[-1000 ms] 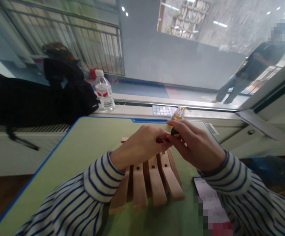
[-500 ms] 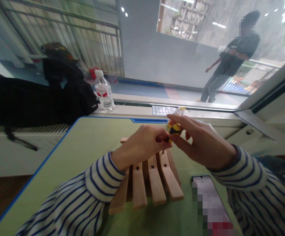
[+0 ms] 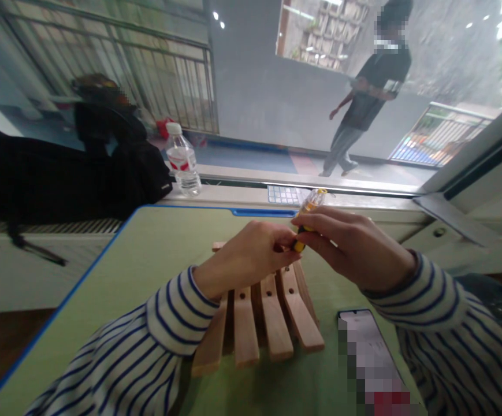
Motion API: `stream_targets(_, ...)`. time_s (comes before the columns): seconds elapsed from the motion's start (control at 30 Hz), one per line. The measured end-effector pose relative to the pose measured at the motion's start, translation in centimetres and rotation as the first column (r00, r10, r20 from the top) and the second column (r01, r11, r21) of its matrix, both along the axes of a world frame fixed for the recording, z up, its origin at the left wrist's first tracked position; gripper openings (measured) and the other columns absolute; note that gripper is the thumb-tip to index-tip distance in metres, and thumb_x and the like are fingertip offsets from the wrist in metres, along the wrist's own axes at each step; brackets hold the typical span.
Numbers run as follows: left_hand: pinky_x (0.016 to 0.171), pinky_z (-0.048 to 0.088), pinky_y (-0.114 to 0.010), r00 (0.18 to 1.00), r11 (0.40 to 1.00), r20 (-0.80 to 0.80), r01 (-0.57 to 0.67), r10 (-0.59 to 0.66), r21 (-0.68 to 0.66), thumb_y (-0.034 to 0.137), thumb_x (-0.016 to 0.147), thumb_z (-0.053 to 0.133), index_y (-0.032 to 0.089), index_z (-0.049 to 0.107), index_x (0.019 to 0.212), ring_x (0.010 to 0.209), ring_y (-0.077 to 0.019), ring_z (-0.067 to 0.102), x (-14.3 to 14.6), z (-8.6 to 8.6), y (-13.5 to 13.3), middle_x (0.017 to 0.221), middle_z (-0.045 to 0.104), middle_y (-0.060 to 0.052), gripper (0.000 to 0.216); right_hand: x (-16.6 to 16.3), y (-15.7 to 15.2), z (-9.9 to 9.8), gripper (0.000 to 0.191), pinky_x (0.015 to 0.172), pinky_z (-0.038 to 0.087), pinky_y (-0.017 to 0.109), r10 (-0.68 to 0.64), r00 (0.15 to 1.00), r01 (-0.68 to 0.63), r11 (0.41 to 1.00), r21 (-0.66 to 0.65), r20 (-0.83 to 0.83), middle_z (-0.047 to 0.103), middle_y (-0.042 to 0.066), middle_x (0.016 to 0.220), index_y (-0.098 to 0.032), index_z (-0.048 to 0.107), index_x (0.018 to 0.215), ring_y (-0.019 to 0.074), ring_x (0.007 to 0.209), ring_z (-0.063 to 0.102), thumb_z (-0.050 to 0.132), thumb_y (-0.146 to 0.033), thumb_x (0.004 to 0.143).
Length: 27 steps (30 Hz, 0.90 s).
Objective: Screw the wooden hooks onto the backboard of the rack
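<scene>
Moved: our right hand (image 3: pixel 354 245) has closed in from its spread pose, its fingers now curled over the yellow-and-black tool handle (image 3: pixel 301 238); the person (image 3: pixel 370 81) beyond the window stands further left.
Left: our left hand (image 3: pixel 248 257) is curled, its fingertips pinching the handle's lower end.
Right: thumb and fingers press around the handle, and a clear plastic piece (image 3: pixel 313 202) sticks up beyond them.
Handle's place: between our 2 hands, above the wooden slatted rack (image 3: pixel 246 329).
Pose: our 2 forearms, in blue-striped sleeves (image 3: pixel 424 306), reach in from the lower corners, wrists raised.
Nearby: a phone (image 3: pixel 365 352) lies on the green desk (image 3: pixel 103 277); a water bottle (image 3: pixel 182 162) stands on the sill (image 3: pixel 233 196).
</scene>
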State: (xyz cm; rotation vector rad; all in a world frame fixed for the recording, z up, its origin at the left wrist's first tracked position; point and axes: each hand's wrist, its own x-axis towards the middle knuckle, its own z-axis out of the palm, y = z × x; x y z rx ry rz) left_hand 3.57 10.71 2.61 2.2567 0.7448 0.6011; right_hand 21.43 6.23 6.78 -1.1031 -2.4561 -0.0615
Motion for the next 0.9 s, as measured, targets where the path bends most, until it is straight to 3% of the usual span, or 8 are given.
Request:
stream_targets(0.33, 0.055, 0.034, -0.020, 0.999, 0.999, 0.015, 0.034, -0.035, 0.028, 0.021, 0.080, 0.049, 0.018, 0.063, 0.088, 0.062, -0.0091, 0.052, 0.04, 0.03, -0.01, 0.066, 0.058, 0.004, 0.016, 0.11, -0.02, -0.52, 0.025, 0.077, 0.047, 0.028, -0.061, 0.998, 0.060, 0.997, 0.058, 0.008, 0.061, 0.008, 0.102, -0.015, 0.056, 0.108, 0.0143, 0.090, 0.058, 0.043, -0.026, 0.089)
stream_targets(0.53, 0.059, 0.037, -0.022, 1.000, 0.998, 0.007, -0.026, 0.026, 0.060, 0.029, 0.079, 0.056, 0.021, 0.065, 0.095, 0.066, -0.0111, 0.056, 0.36, -0.14, -0.10, 0.074, 0.064, 0.002, 0.020, 0.07, 0.23, -0.26, 0.026, 0.076, 0.046, 0.027, -0.035, 0.999, 0.034, 0.999, 0.014, 0.035, 0.061, 0.008, 0.099, -0.013, 0.056, 0.107, 0.0137, 0.086, 0.057, 0.042, -0.028, 0.090)
stream_targets(0.73, 0.059, 0.037, -0.022, 0.997, 0.989, -0.010, -0.074, 0.076, 0.128, 0.034, 0.079, 0.057, 0.018, 0.066, 0.084, 0.068, -0.0116, 0.058, 0.29, -0.19, 0.02, 0.073, 0.065, 0.001, 0.018, -0.22, 0.23, 0.02, 0.029, 0.073, 0.045, 0.028, -0.037, 0.997, 0.037, 0.999, -0.003, 0.074, 0.061, 0.009, 0.098, -0.012, 0.056, 0.107, 0.0148, 0.085, 0.056, 0.041, -0.029, 0.090)
stream_targets(0.9, 0.058, 0.036, -0.019, 0.999, 0.993, 0.017, -0.031, 0.029, 0.115, 0.025, 0.078, 0.058, 0.017, 0.065, 0.077, 0.061, -0.0082, 0.056, 0.13, 0.16, 0.05, 0.068, 0.063, 0.004, 0.011, -0.48, 0.02, 0.01, 0.030, 0.072, 0.044, 0.027, -0.039, 0.997, 0.040, 0.999, -0.019, 0.070, 0.060, 0.008, 0.099, -0.014, 0.052, 0.113, 0.0144, 0.085, 0.056, 0.042, -0.031, 0.089)
